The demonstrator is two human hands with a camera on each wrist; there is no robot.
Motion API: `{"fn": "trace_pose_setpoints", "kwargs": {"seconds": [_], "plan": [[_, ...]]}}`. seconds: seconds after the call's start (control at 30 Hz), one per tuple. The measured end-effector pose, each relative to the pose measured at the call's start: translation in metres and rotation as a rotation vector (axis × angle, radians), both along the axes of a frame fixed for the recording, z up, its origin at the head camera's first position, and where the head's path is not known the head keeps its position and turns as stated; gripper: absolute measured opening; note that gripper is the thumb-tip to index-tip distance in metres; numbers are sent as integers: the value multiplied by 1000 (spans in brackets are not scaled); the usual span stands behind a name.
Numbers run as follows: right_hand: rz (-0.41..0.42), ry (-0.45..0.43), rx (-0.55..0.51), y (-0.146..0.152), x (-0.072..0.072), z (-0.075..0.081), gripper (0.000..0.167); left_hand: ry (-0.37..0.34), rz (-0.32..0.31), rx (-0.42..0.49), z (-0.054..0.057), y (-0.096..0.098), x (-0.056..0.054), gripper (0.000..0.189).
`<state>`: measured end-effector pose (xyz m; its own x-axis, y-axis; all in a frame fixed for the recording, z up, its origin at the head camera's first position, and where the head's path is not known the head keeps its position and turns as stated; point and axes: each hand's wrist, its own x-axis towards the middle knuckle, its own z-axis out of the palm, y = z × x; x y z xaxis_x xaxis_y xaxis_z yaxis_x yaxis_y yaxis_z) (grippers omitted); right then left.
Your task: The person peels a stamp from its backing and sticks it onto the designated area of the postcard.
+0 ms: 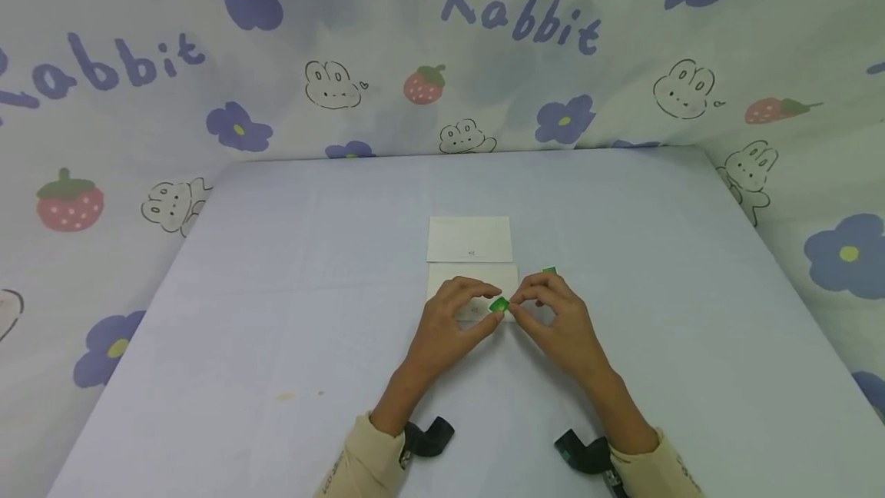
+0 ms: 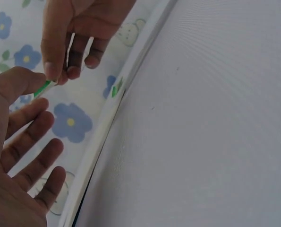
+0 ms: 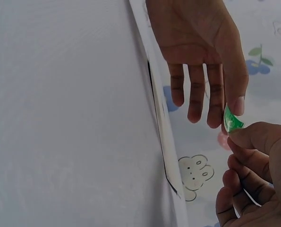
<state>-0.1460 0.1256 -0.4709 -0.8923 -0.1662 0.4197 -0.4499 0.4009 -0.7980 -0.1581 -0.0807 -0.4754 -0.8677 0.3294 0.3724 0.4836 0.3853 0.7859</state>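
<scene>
A small thin green piece (image 1: 499, 304), like a sticker with pale print, is held between both hands above a white card. My left hand (image 1: 452, 321) pinches it between thumb and index finger, the other fingers spread apart. From the other side my right hand (image 1: 563, 325) grips its edge with thumb and index fingertip. In the right wrist view the green piece (image 3: 232, 121) looks bent. Just beneath the hands lies the near white card (image 1: 442, 277), partly covered by them. Directly behind it is a far white card (image 1: 470, 238) with a tiny dark mark.
Another green piece (image 1: 549, 270) lies just beyond the right hand, partly hidden by it. A white cloth covers the table (image 1: 276, 275), with small yellowish stains at the near left. Patterned fabric (image 1: 387, 37) hangs behind the table's far edge and along its sides.
</scene>
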Motion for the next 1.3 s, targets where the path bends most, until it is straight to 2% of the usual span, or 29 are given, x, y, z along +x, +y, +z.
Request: {"fn": "trace_pose_setpoints", "kwargs": {"seconds": [0.17, 0.5, 0.9, 1.07, 1.2, 1.3], "plan": [[-17, 1, 10, -1, 0, 1, 17, 4, 1, 12, 1, 0, 0, 22], [-17, 35, 14, 0, -2, -1, 22, 72, 19, 30, -3, 1, -3, 10], [-5, 68, -4, 0, -3, -2, 22, 66, 64, 31, -2, 2, -4, 7], [-18, 23, -22, 2, -3, -1, 14, 77, 74, 38, -2, 2, -4, 9], [-39, -45, -41, 2, -3, 1, 5, 108, 67, 52, -3, 2, -5, 9], [-56, -109, -72, 3, -4, 1, 5, 127, 61, 60, -4, 3, -6, 9]]}}
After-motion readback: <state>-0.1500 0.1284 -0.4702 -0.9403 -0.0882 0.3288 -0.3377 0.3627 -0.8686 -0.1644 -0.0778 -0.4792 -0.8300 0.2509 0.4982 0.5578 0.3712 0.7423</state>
